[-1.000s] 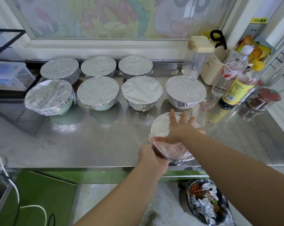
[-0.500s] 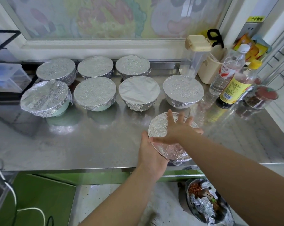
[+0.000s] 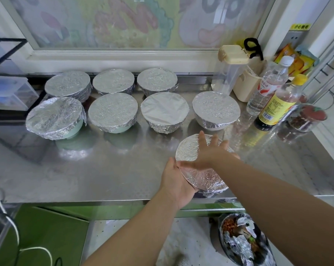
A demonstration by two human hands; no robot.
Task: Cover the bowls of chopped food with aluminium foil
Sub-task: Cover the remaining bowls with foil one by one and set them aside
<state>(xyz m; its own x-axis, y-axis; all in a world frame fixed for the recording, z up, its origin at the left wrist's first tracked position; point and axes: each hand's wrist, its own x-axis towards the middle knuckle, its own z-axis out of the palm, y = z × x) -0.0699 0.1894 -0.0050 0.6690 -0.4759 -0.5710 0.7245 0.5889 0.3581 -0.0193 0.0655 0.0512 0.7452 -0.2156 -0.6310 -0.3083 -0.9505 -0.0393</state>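
**Desk:** What do the hands have?
**Photographer:** The right hand lies flat, fingers spread, on the foil top of the near bowl, lower centre-right. The left hand cups its near-left side, thumb at the rim.
**Desk:** Changed since half a second ago?
**Photographer:** Barely; both hands stay put.
**Desk:** Room?
**Photographer:** The bowl sits by the front edge of the steel counter, bare steel to its left, seven covered bowls behind.

Near bowl on counter, beneath right hand fingers; left hand cups its near-left side. Beyond and left of the fingertips: covered bowls, two rows. Right of them: bottles.
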